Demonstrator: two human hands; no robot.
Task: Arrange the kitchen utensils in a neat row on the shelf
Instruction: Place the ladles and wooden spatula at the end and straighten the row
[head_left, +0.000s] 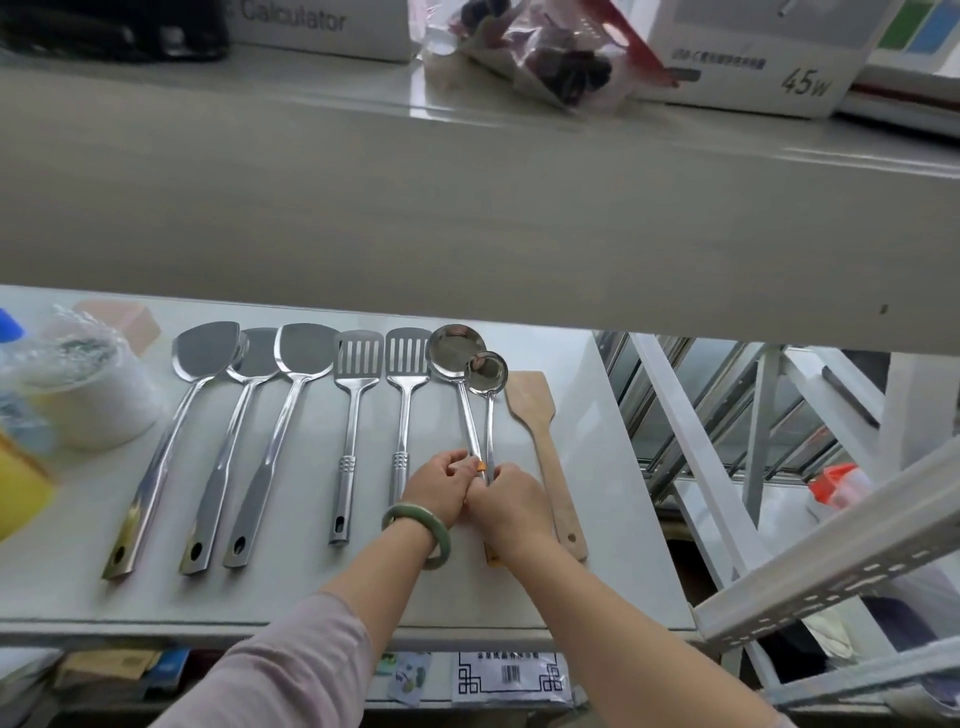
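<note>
Steel utensils lie side by side on the white shelf (597, 519), heads away from me. From the left come three solid spatulas (208, 353), then two slotted turners (358, 358). Right of them lie a large ladle (453, 349) and a small ladle (487, 372), whose bowl overlaps the large one's rim. A wooden spatula (530, 397) is farthest right. My left hand (435, 491), with a green bangle on its wrist, grips the large ladle's handle. My right hand (506, 501) grips the small ladle's handle. Both hands touch each other and hide the handles' lower ends.
A thick upper shelf board (467, 208) overhangs the utensil heads, with boxes and a plastic bag on top. A wrapped white tub (88, 395) and yellow items stand at the left. The shelf's right edge drops off to white metal racking (779, 519).
</note>
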